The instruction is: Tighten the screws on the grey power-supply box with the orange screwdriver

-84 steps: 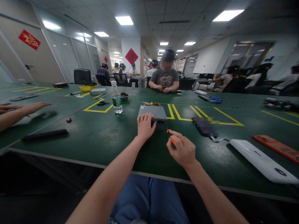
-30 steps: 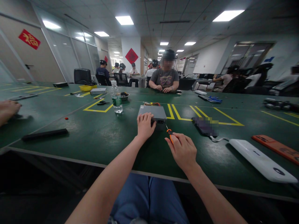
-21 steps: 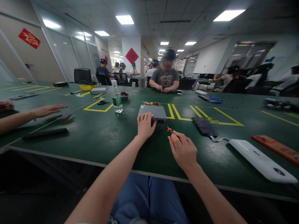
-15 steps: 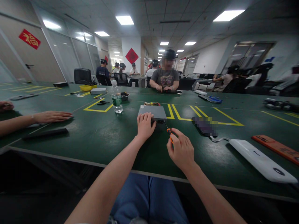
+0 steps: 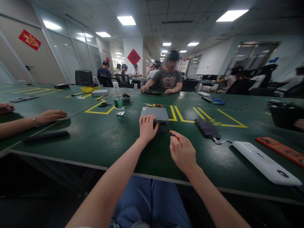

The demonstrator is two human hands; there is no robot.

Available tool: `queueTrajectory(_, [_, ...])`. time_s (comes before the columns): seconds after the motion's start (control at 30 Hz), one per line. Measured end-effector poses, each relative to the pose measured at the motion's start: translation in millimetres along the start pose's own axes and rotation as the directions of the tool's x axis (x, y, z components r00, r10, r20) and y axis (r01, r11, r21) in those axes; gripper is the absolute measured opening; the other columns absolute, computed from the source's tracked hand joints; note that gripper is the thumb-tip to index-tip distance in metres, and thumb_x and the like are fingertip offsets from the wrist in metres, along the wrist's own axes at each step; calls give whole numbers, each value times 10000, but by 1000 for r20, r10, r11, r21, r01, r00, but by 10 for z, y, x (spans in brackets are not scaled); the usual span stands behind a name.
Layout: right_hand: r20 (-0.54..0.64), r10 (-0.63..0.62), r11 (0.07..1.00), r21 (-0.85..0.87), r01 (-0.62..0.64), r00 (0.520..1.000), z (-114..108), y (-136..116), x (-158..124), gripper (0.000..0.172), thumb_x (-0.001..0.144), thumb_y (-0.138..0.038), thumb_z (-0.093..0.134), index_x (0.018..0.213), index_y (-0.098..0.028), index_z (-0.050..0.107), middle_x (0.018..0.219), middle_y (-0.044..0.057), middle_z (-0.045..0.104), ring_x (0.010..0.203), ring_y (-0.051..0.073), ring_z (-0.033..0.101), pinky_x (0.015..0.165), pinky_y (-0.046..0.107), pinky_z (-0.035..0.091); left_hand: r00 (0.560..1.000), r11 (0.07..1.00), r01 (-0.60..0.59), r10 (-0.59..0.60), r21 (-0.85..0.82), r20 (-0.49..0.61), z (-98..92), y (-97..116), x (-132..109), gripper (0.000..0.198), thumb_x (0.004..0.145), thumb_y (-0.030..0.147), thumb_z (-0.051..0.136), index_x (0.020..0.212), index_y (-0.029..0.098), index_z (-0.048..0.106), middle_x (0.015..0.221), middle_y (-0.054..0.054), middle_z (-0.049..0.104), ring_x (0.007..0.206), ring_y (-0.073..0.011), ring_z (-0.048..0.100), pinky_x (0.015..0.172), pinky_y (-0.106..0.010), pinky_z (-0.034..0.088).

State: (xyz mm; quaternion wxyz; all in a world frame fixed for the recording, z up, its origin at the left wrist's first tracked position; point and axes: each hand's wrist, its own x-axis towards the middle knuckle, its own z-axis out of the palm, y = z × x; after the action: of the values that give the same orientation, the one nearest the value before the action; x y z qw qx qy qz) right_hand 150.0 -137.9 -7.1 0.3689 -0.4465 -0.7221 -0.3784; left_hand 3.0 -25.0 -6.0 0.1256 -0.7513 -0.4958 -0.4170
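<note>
A grey metal power supply unit [image 5: 158, 113] lies flat on the green table, a bundle of coloured wires [image 5: 154, 106] at its far side. My left hand [image 5: 148, 127] grips its near left part, fingers over the top and thumb against the front face. In my right hand [image 5: 182, 151] is a screwdriver [image 5: 173, 134] with an orange and black handle, fingers closed around it. Its thin shaft points up toward the unit's near right corner; whether the tip touches a screw is too small to tell.
A water bottle [image 5: 118, 99] stands left of the unit, near a small bowl [image 5: 126, 98]. A black bar [image 5: 46, 136] lies front left, beside another person's hand [image 5: 51, 117]. On the right are a white power bank [image 5: 264, 162] and an orange phone [image 5: 281, 150]. A person sits opposite.
My right fingers have closed more fully around the screwdriver handle; my left hand and the unit stay put. At far right, a black container now appears. The neighbour's hand moved slightly left.
</note>
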Motion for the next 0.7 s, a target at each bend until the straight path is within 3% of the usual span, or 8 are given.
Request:
queueTrajectory(0.2, [-18,35,998,-60,-36,999,-29,43,-11,112,804,-232,549,908,-192,552,913,55,633,803,140,581,767,253,433,1000,1000,1,-1,6,-4,13,-8,0,272,796,312,487,1058,241,508,1199,-27,536,1151,-216,421,1055,-407,211])
queueTrajectory(0.37, [34,23,1000,-18,-22,999,-13,-12,-5,171,791,-172,521,962,-164,526,1096,122,578,930,187,562,805,309,435,1000,1000,-7,7,4,-9,7,-5,1,266,791,307,494,1050,244,508,1195,-24,539,1150,-214,420,1056,-398,208])
queueTrajectory(0.6, [-22,56,997,-51,-57,998,-21,35,-7,145,795,-196,555,931,-175,507,921,67,639,813,148,589,763,275,444,1000,1000,3,-3,-6,-2,3,-5,-1,270,793,302,490,1057,243,508,1195,-31,536,1154,-219,416,1055,-404,204])
queueTrajectory(0.7, [-14,64,997,-38,-65,998,-24,15,7,157,797,-184,528,950,-171,497,1052,112,597,920,181,572,808,317,438,1000,1000,2,-2,-7,1,4,-7,-1,272,793,298,490,1059,244,508,1199,-32,532,1159,-219,411,1055,-406,202])
